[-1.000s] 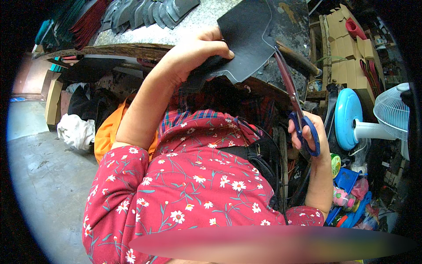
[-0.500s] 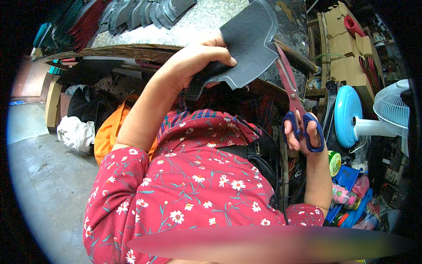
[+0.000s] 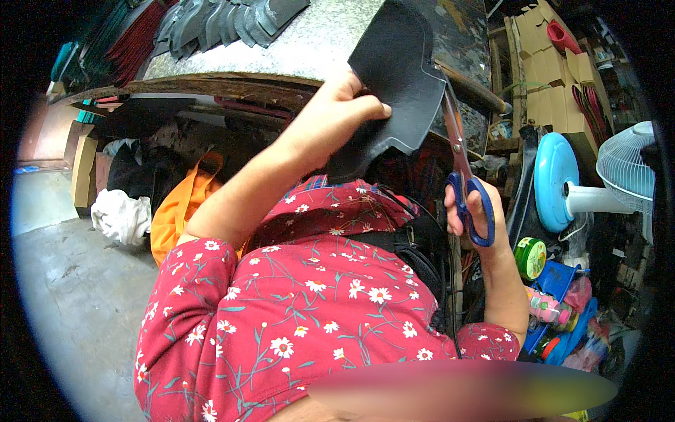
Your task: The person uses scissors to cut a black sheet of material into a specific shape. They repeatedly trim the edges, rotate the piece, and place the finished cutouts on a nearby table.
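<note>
My left hand (image 3: 350,105) pinches a black sheet of leather-like material (image 3: 397,67) with its thumb on top and its fingers behind. Pale lines run along the sheet's cut-out edge, and its lower part hangs past the table edge. In my right hand (image 3: 496,211) is a pair of scissors (image 3: 458,144) with blue handles, fingers through the loops. Its blades point up beside the sheet's right edge, nearly together. Whether they touch the sheet I cannot tell.
Dark cut pieces (image 3: 225,24) lie in a row on the speckled tabletop (image 3: 316,42), beside dark red strips (image 3: 137,42). A wooden stick (image 3: 478,91) juts out at the right. Further right stand a blue-based fan (image 3: 555,183) and cardboard boxes (image 3: 545,63). An orange bag (image 3: 186,204) sits below left.
The sheet has tilted and shifted slightly left, its lower part dropping. My left hand has moved right along it. The scissors have moved a little left with my right hand.
</note>
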{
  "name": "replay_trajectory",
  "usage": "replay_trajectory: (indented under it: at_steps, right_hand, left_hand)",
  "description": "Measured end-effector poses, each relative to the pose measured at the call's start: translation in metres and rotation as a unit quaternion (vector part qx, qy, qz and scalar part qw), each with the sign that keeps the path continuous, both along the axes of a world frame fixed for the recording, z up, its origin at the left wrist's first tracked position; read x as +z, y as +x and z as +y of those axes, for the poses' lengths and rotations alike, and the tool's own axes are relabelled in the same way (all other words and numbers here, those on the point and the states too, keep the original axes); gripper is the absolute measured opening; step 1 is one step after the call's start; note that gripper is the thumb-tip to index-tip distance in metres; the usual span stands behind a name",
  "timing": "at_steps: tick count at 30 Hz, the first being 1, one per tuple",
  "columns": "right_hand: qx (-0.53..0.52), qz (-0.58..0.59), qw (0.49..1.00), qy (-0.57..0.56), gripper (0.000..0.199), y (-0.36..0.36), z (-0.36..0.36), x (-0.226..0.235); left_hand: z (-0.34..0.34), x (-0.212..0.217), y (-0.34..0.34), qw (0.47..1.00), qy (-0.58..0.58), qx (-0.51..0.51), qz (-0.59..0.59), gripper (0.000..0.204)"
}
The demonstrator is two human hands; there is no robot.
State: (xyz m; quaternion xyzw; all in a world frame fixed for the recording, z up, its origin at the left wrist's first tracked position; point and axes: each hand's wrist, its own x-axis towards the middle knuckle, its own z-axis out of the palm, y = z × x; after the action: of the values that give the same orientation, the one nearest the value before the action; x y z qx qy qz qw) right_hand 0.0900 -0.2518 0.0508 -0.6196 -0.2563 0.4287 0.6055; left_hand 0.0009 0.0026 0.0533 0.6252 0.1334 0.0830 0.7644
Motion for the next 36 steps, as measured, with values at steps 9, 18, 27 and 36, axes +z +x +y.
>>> replay_trajectory:
  at_steps: [9, 18, 27, 36]
  right_hand:
    - [-0.087, -0.092, 0.989, -0.076, 0.054, 0.021, 0.006, 0.008]
    - [-0.156, -0.098, 0.979, 0.093, 0.039, 0.031, 0.045, 0.035]
    - [-0.237, -0.148, 0.944, 0.175, 0.018, 0.030, 0.068, 0.032]
    - [-0.066, -0.180, 0.978, 0.078, 0.019, 0.023, 0.037, 0.015]
  left_hand:
    - [0.001, 0.005, -0.003, 0.996, 0.021, -0.083, 0.006, 0.044]
    - [0.002, -0.034, 0.014, 0.959, -0.147, -0.240, -0.040, 0.050]
    - [-0.030, -0.022, 0.009, 0.964, -0.052, -0.110, -0.238, 0.050]
    - [0.005, -0.001, 0.014, 0.981, -0.076, 0.136, -0.117, 0.020]
